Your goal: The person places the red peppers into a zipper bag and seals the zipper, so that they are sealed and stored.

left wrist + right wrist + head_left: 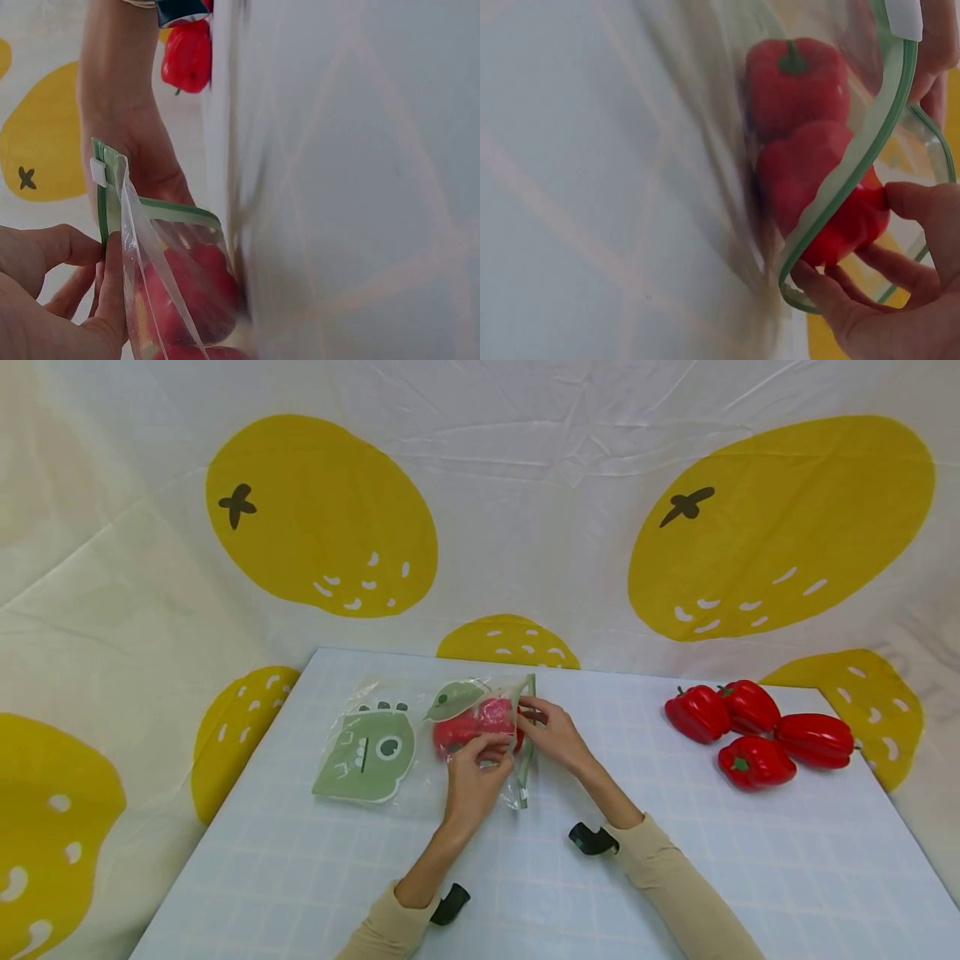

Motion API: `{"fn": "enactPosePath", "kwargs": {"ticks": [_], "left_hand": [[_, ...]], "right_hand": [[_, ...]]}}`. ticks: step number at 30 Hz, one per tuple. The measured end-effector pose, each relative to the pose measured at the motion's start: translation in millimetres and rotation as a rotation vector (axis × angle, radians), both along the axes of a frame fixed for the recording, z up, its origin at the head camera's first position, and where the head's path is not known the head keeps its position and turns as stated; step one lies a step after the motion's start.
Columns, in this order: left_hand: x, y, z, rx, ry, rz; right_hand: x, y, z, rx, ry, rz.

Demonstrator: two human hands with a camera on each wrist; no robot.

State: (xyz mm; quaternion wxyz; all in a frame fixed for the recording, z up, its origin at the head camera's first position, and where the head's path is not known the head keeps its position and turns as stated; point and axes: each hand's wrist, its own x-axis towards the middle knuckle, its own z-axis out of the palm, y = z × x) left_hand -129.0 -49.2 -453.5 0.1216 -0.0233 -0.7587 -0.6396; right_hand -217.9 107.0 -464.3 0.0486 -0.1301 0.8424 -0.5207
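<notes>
Tight fingers, left hand point(476, 777) on clear plastic bag point(429, 777), right hand point(557, 739) round shiny red pepper point(864, 214), near far edge of blue tabletop point(247, 868)

The clear zip bag point(429, 781) carries a green monster print point(360, 756); its seal point(907, 75) is green, its slider point(904, 19) white. The bagged bell peppers point(453, 732) and loose bell peppers point(697, 714) are red with green stems point(741, 763). The pale blue table point(555, 910) seems faintly grid-checked in white. Yellow fruit point(322, 518) with dark crosses point(237, 506) and white flecks point(373, 559) pattern the white backdrop point(517, 543).
</notes>
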Motion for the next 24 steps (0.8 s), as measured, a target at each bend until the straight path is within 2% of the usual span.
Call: {"fn": "enactPosePath", "kwargs": {"ticks": [9,19,24], "left_hand": [[0.1,2.5,-0.2,-0.030,0.044,0.010],[-1.0,2.1,-1.1,-0.026,0.047,0.011],[-1.0,1.6,-2.2,-0.022,0.072,0.012]], "right_hand": [[-0.5,-2.2,-0.9,0.050,0.025,0.005],[-6.2,-9.3,-1.1,-0.021,-0.076,0.043],[-7.8,-13.1,-2.3,-0.058,-0.114,0.063]]}}
